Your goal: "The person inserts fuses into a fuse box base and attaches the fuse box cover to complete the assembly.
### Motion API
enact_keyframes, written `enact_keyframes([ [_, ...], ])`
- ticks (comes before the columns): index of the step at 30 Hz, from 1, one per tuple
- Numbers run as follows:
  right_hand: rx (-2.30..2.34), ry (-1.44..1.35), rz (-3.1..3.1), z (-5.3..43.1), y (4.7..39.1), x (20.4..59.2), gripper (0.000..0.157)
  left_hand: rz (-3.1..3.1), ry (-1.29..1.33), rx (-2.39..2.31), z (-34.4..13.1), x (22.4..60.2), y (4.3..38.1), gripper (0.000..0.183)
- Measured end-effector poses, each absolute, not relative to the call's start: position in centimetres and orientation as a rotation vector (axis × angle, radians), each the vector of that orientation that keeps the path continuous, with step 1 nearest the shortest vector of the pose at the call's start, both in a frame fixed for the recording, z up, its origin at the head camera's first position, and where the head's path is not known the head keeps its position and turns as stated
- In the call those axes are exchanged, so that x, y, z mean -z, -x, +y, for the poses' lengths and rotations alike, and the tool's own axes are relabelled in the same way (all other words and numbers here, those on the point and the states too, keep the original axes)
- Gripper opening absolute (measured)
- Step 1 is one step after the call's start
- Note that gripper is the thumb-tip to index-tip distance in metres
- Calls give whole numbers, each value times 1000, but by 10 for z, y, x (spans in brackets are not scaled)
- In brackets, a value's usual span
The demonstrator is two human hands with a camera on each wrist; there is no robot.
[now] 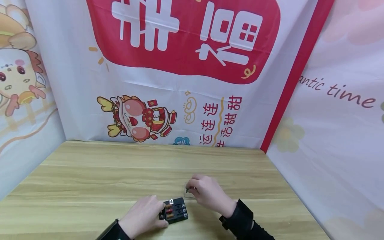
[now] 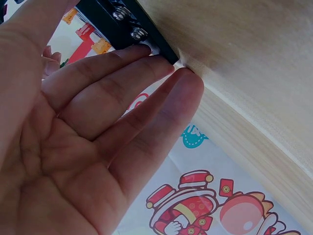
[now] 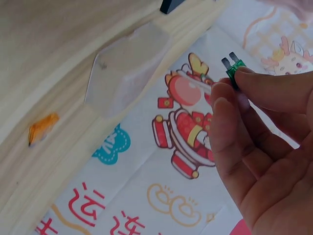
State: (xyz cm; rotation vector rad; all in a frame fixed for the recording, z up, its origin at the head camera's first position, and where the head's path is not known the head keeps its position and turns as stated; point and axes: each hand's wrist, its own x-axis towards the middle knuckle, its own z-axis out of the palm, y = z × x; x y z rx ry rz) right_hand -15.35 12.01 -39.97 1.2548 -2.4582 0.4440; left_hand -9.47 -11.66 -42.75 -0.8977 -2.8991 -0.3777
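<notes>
A black fuse box lies on the table, with red and orange blade fuses along its left part and metal screw terminals on its right. My left hand grips it from the left, thumb at the near edge and fingers at the far side. In the left wrist view those fingertips lie along the edge of the box. To the right and farther back, my right hand pinches a green blade fuse between thumb and index finger, its two prongs pointing away from the fingers.
A clear plastic cover lies on the wooden table, close by the right hand. An orange fuse lies apart from it. Printed cloths hang behind the table and at both sides.
</notes>
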Motion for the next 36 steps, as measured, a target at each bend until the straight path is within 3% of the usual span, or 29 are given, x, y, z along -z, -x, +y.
enact_keyframes([
  [22, -354, -1523, -2551, 93, 154, 394, 14, -2861, 918, 390, -119, 427, 97, 34],
  [36, -216, -1512, -2699, 80, 154, 394, 11, -2853, 921, 392, -119, 428, 97, 34],
])
